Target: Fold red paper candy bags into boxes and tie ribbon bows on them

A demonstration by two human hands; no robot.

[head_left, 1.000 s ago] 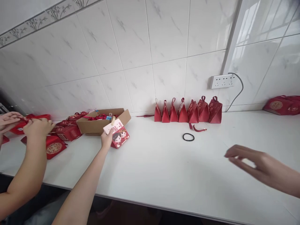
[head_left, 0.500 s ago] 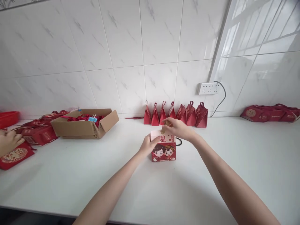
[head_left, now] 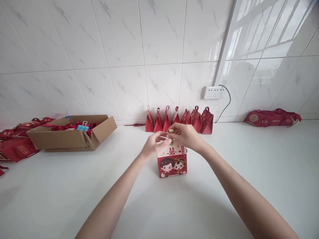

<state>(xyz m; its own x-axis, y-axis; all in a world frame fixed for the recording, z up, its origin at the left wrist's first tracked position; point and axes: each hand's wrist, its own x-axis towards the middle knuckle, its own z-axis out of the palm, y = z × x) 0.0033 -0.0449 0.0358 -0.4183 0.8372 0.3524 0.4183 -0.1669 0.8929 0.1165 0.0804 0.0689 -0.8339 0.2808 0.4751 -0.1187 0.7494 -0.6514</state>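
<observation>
A red and white gift box (head_left: 172,166), printed with a cartoon couple and a red double character, stands upright on the white table in front of me. My left hand (head_left: 153,144) is closed at the box's top left, with the white edge of a top flap (head_left: 163,137) between its fingers. Over the top right, my right hand (head_left: 186,136) pinches a gold band-like piece (head_left: 170,131). More gold shows just below it against the box top. My fingers hide exactly how the gold piece meets the box.
Several folded red boxes with loops (head_left: 179,121) line the wall. At left, a cardboard carton (head_left: 59,139) holds red ribbon and a blue binder clip (head_left: 83,126), beside red boxes (head_left: 18,147). A red bundle (head_left: 272,119) lies right; a power strip (head_left: 213,92) is on the wall.
My left hand has moved from the box's left side up to its top edge. My right hand has tilted the gold piece leftward. The view has shifted right; a co-worker's hand has left the frame.
</observation>
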